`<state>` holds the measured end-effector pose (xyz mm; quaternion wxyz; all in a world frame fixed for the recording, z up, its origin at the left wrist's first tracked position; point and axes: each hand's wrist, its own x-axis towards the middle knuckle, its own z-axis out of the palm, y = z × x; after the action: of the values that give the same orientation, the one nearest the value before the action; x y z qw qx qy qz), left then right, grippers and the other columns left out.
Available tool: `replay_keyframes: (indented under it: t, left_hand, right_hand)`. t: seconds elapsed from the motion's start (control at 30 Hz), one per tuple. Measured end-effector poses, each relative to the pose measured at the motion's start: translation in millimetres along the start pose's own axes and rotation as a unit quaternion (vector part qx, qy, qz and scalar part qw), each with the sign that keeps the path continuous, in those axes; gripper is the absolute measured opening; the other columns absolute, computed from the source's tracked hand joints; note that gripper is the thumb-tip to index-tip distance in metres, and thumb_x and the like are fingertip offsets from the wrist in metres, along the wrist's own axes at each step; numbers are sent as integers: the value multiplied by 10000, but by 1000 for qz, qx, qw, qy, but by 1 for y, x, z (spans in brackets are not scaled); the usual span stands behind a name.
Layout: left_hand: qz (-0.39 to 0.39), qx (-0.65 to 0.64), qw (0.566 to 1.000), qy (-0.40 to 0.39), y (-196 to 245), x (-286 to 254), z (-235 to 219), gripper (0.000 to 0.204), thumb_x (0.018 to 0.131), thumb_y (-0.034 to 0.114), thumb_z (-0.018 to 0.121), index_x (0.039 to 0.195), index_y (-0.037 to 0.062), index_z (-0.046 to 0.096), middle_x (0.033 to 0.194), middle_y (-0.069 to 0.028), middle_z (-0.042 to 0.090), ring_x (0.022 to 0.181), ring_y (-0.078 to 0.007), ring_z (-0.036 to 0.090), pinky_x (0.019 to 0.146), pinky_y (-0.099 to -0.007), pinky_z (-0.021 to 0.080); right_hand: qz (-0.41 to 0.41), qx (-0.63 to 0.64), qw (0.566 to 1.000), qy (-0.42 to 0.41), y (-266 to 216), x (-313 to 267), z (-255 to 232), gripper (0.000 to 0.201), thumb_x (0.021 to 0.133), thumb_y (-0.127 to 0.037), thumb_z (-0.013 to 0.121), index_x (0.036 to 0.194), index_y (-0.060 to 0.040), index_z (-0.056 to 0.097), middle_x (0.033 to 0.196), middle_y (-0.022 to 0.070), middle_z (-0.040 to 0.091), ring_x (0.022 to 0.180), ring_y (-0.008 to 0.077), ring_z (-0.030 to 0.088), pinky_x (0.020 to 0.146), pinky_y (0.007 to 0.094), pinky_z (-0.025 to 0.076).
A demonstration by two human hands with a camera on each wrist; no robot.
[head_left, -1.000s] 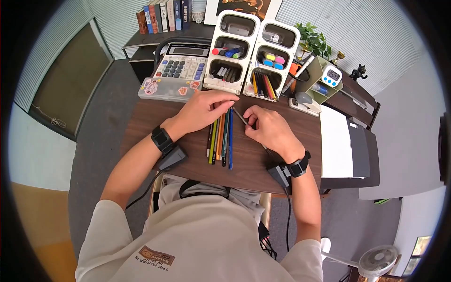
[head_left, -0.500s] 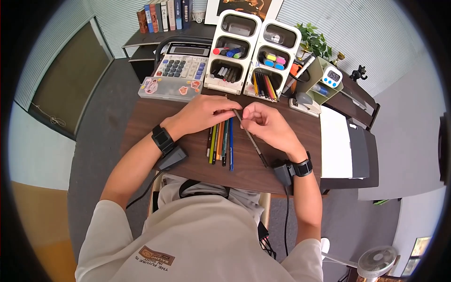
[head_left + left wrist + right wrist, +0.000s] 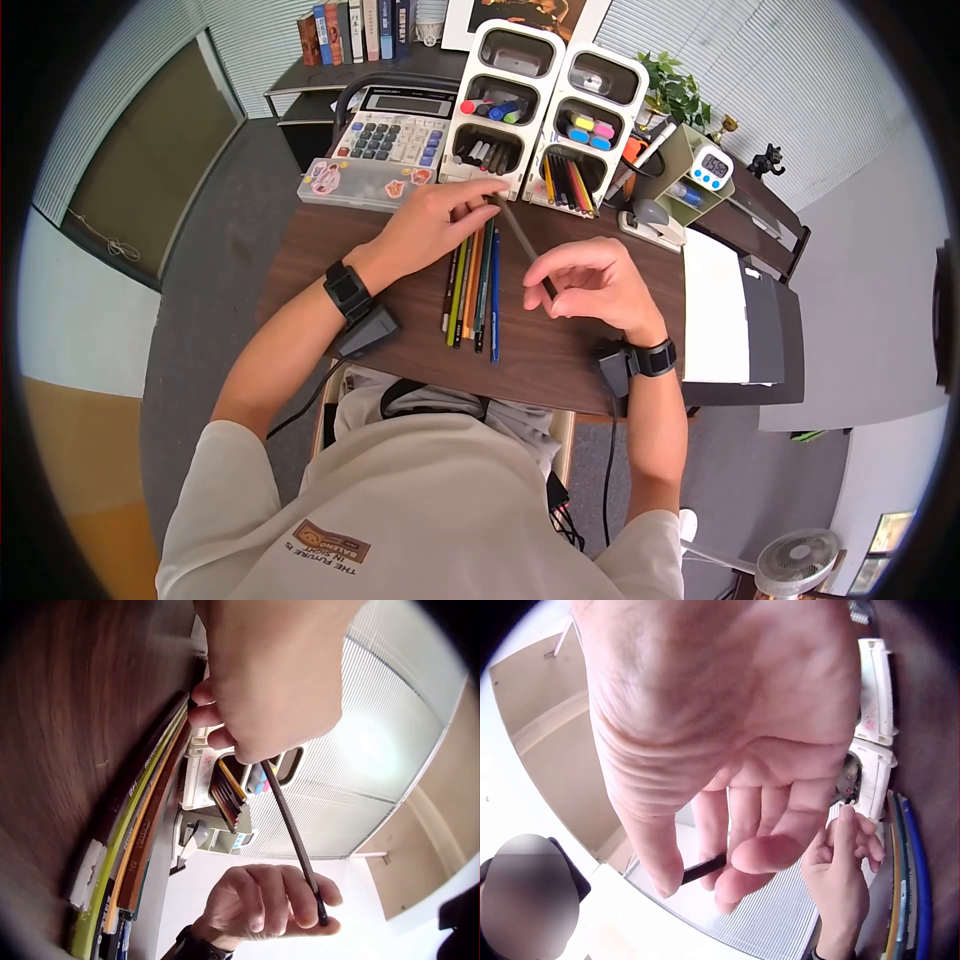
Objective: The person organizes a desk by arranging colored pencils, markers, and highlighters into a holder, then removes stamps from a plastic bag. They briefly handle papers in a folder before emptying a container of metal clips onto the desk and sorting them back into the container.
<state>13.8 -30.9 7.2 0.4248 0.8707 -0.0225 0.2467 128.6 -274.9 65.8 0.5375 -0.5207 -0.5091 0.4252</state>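
Observation:
A dark pencil (image 3: 521, 237) slants between both hands above the table. My left hand (image 3: 430, 225) pinches its upper end at the fingertips. At the lower, black end, the thumb and fingers of my right hand (image 3: 602, 284) hold it; the left wrist view shows this right hand (image 3: 259, 900) around the pencil's tail (image 3: 321, 907). Only a short black piece of the pencil (image 3: 703, 870) shows between thumb and fingers in the right wrist view. Below the left hand lies a row of several pencils side by side, from a lime one (image 3: 456, 290) to a blue one (image 3: 496, 310).
Two white organizers (image 3: 502, 128) with open compartments stand behind the hands; pencils (image 3: 570, 188) fill the right one's lowest. To the left are a calculator (image 3: 395, 140) and a stickered case (image 3: 345, 190). A stapler (image 3: 655, 222), a timer (image 3: 712, 168) and white paper (image 3: 712, 310) are at the right.
My right hand has slid from near the pencil's upper end down to its black tail, toward my body. The pencil's tail has risen, and the left hand has moved slightly forward.

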Motion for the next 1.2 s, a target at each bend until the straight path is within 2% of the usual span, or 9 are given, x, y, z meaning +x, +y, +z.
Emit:
replay_keyframes:
  t: [0.13,0.33,0.4,0.43,0.5,0.53,0.63,1.07,1.2]
  left_hand:
    - [-15,-2,1000,10,6,0,1,362,1007,129,705,1368,106,688,820,-44,706,656,-68,604,618,-257,496]
    - [42,23,998,-37,0,-2,0,287,998,133,713,1282,94,737,909,-58,754,709,-121,658,653,-278,522]
    - [76,23,994,-71,1,-2,1,252,990,132,712,1233,77,754,1053,-82,776,882,-208,729,786,-329,577]
    - [76,23,994,-71,3,-3,2,252,990,132,712,1233,77,754,1053,-82,776,882,-208,729,786,-329,577]
    - [146,5,987,-67,6,-4,5,249,986,134,707,1221,63,751,1165,-104,766,1075,-273,728,945,-381,577]
    - [142,3,986,-84,7,-4,6,249,986,168,707,1212,72,749,1244,-114,740,1156,-303,700,1013,-403,556]
    - [175,-7,980,-97,9,-2,7,259,972,96,711,1222,35,738,1289,-123,724,1197,-299,682,1039,-403,542]
    - [157,14,983,-97,4,-2,5,232,984,103,704,1203,34,738,1265,-114,726,1168,-292,682,1018,-400,541]
    - [152,18,985,-76,2,-2,6,209,983,96,703,1176,27,743,1213,-113,736,1132,-289,690,992,-397,548]
  right_hand:
    - [-64,-26,996,50,7,-3,-6,199,913,-61,805,1100,-17,751,898,24,744,742,43,639,645,191,479]
    - [-34,-39,989,142,7,2,-7,212,965,-107,767,1157,-32,720,868,-1,718,716,26,603,597,177,440]
    - [-23,-41,985,165,7,6,-6,207,980,-119,753,1165,-35,718,874,2,722,706,26,594,579,179,432]
    - [-15,-51,982,184,8,7,-6,198,998,-130,729,1172,-37,719,879,8,725,699,30,591,559,181,423]
    - [-7,-61,977,205,9,8,-6,192,1016,-141,705,1179,-40,719,884,13,729,692,33,587,540,183,414]
    - [-9,-60,976,211,10,10,-7,193,1028,-148,688,1187,-43,719,890,18,732,688,35,587,529,185,411]
    - [-10,-61,973,224,12,13,-8,198,1044,-153,663,1200,-44,715,903,29,739,684,37,590,518,189,411]
    - [-8,-51,946,319,13,19,-5,240,1066,-156,628,1236,4,685,899,57,741,618,51,603,471,183,426]
    - [4,-75,957,280,12,15,-4,215,1060,-140,629,1212,-13,713,900,52,752,639,50,608,500,200,444]
